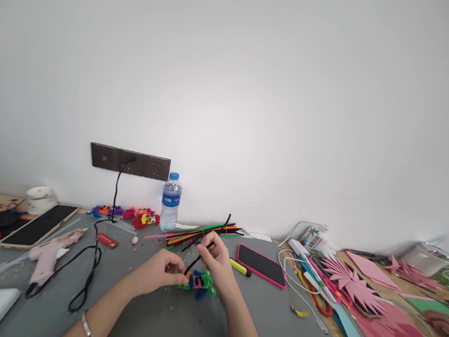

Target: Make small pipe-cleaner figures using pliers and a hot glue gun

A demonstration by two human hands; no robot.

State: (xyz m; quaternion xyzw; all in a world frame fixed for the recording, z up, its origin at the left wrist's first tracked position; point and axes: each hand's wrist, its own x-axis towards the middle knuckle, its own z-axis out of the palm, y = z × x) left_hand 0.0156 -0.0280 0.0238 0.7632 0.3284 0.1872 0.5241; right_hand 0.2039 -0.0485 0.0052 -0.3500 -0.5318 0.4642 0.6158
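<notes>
A small pipe-cleaner figure in green, black, pink and blue is low over the grey mat. My left hand is closed on its left end, thumb and fingers pinched together. A black pipe cleaner slants up from the figure, and its upper tip sticks out above my right hand. The fingers of that hand are pinched around its middle. Whether the lower end is fixed to the figure, I cannot tell. Just behind my hands lies a bundle of loose pipe cleaners in black, orange and green.
On the left, a pink glue gun with its black cord lies near a phone. A water bottle stands by the wall. To the right are a pink-edged phone, a white cable, paper and another person's hand.
</notes>
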